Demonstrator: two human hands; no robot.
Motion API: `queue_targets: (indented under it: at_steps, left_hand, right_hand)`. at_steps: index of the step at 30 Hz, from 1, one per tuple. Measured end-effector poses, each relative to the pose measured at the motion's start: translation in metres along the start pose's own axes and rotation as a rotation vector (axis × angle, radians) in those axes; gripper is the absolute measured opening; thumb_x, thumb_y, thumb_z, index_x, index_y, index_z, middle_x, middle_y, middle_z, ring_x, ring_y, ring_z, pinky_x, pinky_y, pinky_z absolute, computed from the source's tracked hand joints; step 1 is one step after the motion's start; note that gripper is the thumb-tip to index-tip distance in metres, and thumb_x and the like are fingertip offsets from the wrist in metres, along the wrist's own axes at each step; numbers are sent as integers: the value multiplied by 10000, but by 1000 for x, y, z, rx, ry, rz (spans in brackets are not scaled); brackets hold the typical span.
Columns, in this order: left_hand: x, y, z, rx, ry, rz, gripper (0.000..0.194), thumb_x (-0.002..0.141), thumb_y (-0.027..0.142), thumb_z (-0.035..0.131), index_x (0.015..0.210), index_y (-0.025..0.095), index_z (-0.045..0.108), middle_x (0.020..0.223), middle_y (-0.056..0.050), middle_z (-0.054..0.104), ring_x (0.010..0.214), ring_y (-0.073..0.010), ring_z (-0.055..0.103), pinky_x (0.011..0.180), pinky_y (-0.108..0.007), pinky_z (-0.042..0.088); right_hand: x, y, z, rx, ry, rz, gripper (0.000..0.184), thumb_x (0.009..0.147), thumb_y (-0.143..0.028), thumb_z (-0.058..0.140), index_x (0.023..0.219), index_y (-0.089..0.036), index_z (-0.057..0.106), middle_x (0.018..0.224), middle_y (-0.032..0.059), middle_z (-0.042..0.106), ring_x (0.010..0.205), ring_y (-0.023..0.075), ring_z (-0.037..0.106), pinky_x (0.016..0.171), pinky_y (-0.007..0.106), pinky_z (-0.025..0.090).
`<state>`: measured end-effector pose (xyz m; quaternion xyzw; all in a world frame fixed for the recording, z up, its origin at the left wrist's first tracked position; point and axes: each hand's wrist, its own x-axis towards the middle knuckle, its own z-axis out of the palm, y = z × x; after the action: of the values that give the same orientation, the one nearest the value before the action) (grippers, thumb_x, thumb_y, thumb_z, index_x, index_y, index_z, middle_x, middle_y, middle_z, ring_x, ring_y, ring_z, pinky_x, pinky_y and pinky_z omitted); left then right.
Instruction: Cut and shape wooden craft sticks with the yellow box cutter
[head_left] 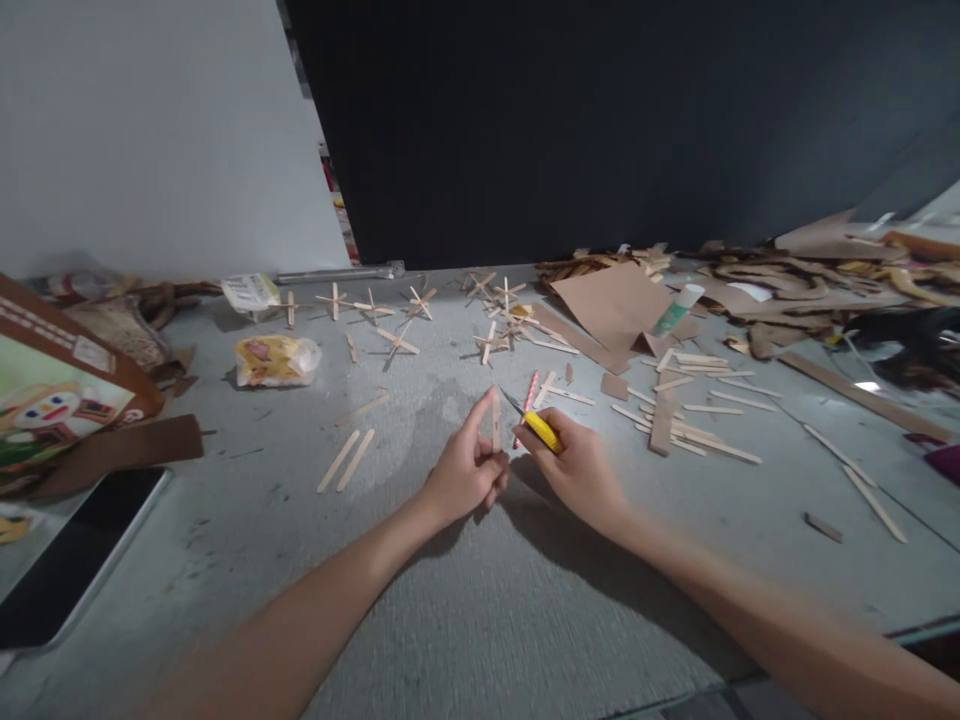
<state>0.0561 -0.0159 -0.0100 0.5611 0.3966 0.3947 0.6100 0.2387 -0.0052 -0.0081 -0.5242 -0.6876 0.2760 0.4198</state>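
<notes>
My left hand (pixel 466 470) is closed on a wooden craft stick (pixel 496 425), held upright with the index finger along its side. My right hand (pixel 577 465) grips a yellow-handled craft knife (pixel 541 430), its blade pointing toward the upper end of that stick with a small gap between. Just behind the knife lies a red and white striped straw (pixel 531 392). Left of my left hand, two craft sticks (pixel 346 460) rest side by side. Farther back are several star-shaped pieces made of crossed sticks (pixel 396 342).
Loose craft sticks (pixel 712 435) are scattered on the right, with a glue stick (pixel 679 310) and brown cardboard (pixel 611 310) behind them. A phone (pixel 79 555), a printed box (pixel 64 390) and a yellow wrapped packet (pixel 276 361) are on the left. A dark panel (pixel 615 130) stands at the back.
</notes>
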Motion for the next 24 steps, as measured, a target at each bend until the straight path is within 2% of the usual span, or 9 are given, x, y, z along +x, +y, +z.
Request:
queue_targets:
  at_steps: [3,6,9,11,13,17,21,24]
  left_hand:
    - [1,-1,-2,-4,0,-12,836,928,265,609,1695,124,307,537,103,521,379,-82,416,432,-192,353]
    - [2,-1,-3,-3,-21,-14,662,948,368,592,1543,77,554,521,87,495,382,-79,391,429,-204,315]
    - [2,1,-2,20,-37,9,535,939,456,624,1294,71,731,498,87,456,379,-63,356,433,-205,284]
    - [2,2,-2,26,-19,17,483,928,493,651,1156,82,759,488,87,455,370,-57,349,430,-204,284]
    - [3,2,-3,0,25,14,462,924,550,659,1038,110,739,481,84,467,353,-63,371,411,-203,284]
    - [11,-1,-7,-90,151,12,543,880,719,668,903,179,630,507,71,508,359,-88,461,369,-196,278]
    - [14,-4,-5,-82,155,56,623,849,807,664,936,194,591,589,59,551,418,-100,541,392,-201,352]
    - [12,-7,1,22,111,97,565,894,722,694,1045,182,620,659,43,599,484,-100,561,453,-209,400]
  right_hand:
    - [3,2,-2,29,91,1,345,936,-516,604,1024,-193,688,843,74,747,708,222,647,683,331,495]
    - [6,4,-5,56,127,0,432,916,-503,640,1186,-172,705,996,112,787,819,246,694,758,357,525]
    - [9,5,-7,69,92,3,351,899,-506,671,1035,-189,735,876,68,764,747,217,648,709,329,502]
    - [9,5,-8,59,63,16,315,894,-514,674,860,-202,706,728,24,687,664,185,572,636,298,450]
    - [9,3,-9,46,38,32,353,895,-528,668,740,-212,639,629,-7,589,610,162,490,582,282,389]
    - [7,-2,-7,72,-36,43,425,913,-563,647,677,-219,571,599,-27,492,587,143,411,556,277,335]
    - [3,-4,-1,119,-90,63,456,912,-611,632,683,-224,555,618,-29,461,609,150,415,557,274,344]
    - [2,-3,2,158,-115,77,407,921,-583,602,731,-224,576,658,-15,513,656,170,471,593,280,393]
